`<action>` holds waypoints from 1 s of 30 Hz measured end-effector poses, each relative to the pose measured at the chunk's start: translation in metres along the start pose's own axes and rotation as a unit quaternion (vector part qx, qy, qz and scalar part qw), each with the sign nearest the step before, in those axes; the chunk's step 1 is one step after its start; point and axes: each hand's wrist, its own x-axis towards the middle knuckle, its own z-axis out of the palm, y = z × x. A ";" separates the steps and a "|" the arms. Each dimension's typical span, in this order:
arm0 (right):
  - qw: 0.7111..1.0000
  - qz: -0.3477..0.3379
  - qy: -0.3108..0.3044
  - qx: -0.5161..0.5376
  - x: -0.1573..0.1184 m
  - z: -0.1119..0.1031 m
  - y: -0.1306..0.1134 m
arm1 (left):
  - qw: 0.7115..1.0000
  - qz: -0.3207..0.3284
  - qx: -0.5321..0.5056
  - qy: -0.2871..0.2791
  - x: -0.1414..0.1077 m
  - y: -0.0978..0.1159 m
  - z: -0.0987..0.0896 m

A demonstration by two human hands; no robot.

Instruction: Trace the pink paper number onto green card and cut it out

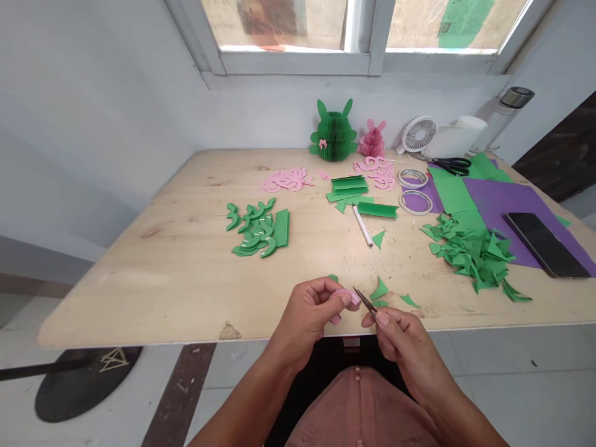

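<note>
Dusty-pink top (335,413), small round matching buttons (357,377) down front; both forearms (258,397) bare.

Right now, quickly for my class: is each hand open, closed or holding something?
Left hand: closed, holding pink paper.
Right hand: closed, holding a pointed tool, probably scissors.

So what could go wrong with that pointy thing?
The pointed metal tool in the right hand has its tip close to the left hand's fingers, so a slip might prick them. The pink paper looks thin, so it might bend or tear. Also, loose green scraps lie near the table's front edge and could get brushed off.
</note>
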 end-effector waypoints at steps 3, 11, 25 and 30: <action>1.000 0.004 -0.005 0.013 0.000 0.001 0.000 | 1.000 -0.002 -0.008 -0.001 0.001 0.001 0.001; 1.000 0.003 -0.007 0.015 0.002 -0.001 0.001 | 1.000 -0.002 -0.005 0.002 0.003 0.002 0.002; 1.000 0.001 -0.003 0.018 0.001 0.000 0.000 | 1.000 0.007 -0.008 -0.006 0.004 0.003 0.003; 1.000 -0.002 -0.001 0.017 0.001 0.000 -0.001 | 1.000 0.007 -0.013 -0.003 0.005 0.003 0.003</action>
